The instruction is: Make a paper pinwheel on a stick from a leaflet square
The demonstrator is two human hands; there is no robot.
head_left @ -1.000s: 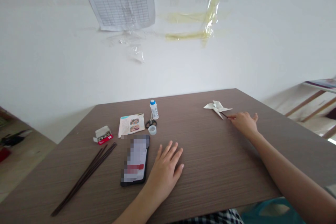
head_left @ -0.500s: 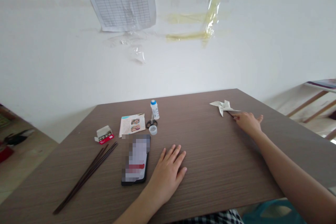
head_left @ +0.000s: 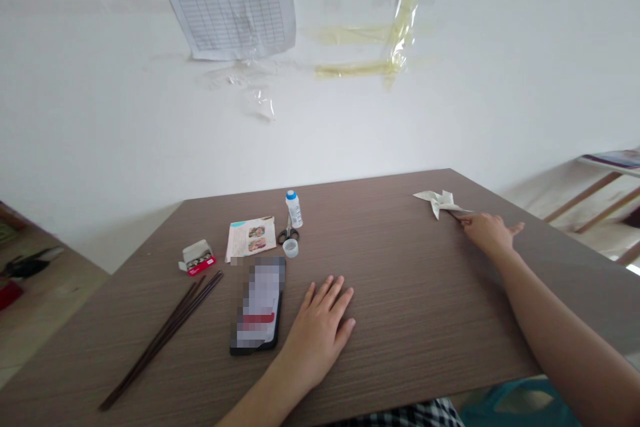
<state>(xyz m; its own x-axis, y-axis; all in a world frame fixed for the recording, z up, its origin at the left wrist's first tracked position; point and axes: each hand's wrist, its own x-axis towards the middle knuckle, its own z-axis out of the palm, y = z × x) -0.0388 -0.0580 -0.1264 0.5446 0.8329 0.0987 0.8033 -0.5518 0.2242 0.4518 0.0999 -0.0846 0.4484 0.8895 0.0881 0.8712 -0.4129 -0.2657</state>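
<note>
My left hand point(head_left: 320, 330) lies flat on the brown table point(head_left: 395, 320), fingers spread and holding nothing. Just left of it is a phone point(head_left: 260, 303) with a blurred screen. Over at the far right, my right hand point(head_left: 490, 235) has its fingers on the dark stick of a white paper pinwheel point(head_left: 441, 201). The pinwheel's blades point away to the left, close to the table top. Most of the stick is hidden under the hand and forearm, and the thumb sticks out to the right.
Left of the phone lie dark chopsticks point(head_left: 165, 337) and a small red and white box point(head_left: 197, 258) of small items. Behind the phone are a printed card point(head_left: 251, 238), scissors point(head_left: 289, 234), a clear cap point(head_left: 291, 249) and a blue-topped bottle point(head_left: 294, 209). A wall stands behind the table.
My right hand has shifted a little to the right, and the pinwheel has moved along with it. My left hand rests in the same place.
</note>
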